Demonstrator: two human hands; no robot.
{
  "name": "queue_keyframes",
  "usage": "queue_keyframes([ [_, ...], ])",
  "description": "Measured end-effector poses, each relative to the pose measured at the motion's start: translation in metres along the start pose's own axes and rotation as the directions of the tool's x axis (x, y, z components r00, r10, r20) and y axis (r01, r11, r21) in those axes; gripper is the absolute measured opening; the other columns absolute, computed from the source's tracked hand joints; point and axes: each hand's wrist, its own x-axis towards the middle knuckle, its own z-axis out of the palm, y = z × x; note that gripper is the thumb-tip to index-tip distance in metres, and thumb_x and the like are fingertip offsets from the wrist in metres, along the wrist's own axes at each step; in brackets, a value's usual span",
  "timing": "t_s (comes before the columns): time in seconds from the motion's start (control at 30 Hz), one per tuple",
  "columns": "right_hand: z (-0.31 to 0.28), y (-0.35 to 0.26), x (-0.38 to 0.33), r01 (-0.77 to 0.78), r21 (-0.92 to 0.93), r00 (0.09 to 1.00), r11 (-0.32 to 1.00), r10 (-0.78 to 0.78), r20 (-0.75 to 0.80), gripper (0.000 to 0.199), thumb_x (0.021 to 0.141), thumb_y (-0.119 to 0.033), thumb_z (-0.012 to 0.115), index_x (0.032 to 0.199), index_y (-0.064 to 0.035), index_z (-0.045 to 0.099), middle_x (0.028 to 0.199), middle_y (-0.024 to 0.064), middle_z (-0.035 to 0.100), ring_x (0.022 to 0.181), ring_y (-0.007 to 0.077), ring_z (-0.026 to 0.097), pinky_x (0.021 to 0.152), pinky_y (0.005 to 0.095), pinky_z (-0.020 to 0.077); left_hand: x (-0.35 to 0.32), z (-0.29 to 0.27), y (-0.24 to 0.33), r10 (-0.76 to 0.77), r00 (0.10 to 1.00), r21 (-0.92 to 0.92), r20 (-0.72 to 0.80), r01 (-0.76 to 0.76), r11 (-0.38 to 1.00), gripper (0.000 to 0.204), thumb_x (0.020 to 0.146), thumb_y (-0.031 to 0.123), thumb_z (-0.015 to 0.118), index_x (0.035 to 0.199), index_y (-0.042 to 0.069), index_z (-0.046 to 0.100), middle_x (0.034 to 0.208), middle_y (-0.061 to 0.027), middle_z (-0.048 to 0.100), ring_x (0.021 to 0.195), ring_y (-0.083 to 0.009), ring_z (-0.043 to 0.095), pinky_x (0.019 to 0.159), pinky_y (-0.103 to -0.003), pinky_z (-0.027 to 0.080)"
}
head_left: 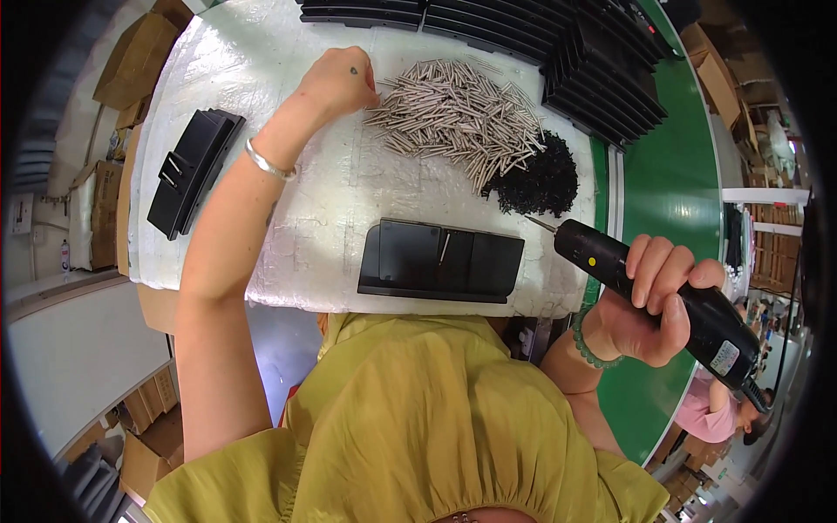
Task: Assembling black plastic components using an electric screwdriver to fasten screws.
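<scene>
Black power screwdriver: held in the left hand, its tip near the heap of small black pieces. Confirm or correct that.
Wrong side: the head view shows the black power screwdriver in the right hand. Its tip is indeed near the heap of small black pieces.

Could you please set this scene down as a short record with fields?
Left hand: beside the metal pins, fingertips hidden
Right hand: holding a black screwdriver
Near panel: black, metal on top
Left part: black, on the white surface
Black bits: heaped against the pins
Far panels: black, packed close together
</scene>
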Motion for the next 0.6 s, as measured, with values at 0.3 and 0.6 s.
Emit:
queue_keyframes([
  [0.3,0.010,-0.003,-0.001,-0.065,-0.033,0.998,0.997,0.065,0.002,0.026,0.075,-0.012,0.050,0.100,-0.0092,0.046,0.059,-0.0042,0.040,0.053,0.0073,0.039,0.059,0.0256,0.0326,-0.052,-0.022,0.036,0.099,0.992,-0.743,0.076,-0.010,0.670,0.006,0.074,0.001,0.066,0.077,-0.003,0.063,0.073,-0.0049,0.064,0.067,-0.0065,0.059,0.063,-0.021,0.049],
  [0.6,0.026,0.009,-0.011,-0.196,-0.068,0.968,0.978,0.204,0.145,0.029,0.074,-0.009,0.055,0.100,-0.0102,0.043,0.061,-0.0030,0.046,0.052,0.0093,0.043,0.056,0.0265,0.0354,-0.138,0.052,0.075,0.457,0.825,-0.323,-0.333,-0.555,0.766,0.013,0.072,0.001,0.070,0.083,0.007,0.066,0.076,-0.0047,0.063,0.075,-0.0229,0.061,0.062,-0.030,0.050],
])
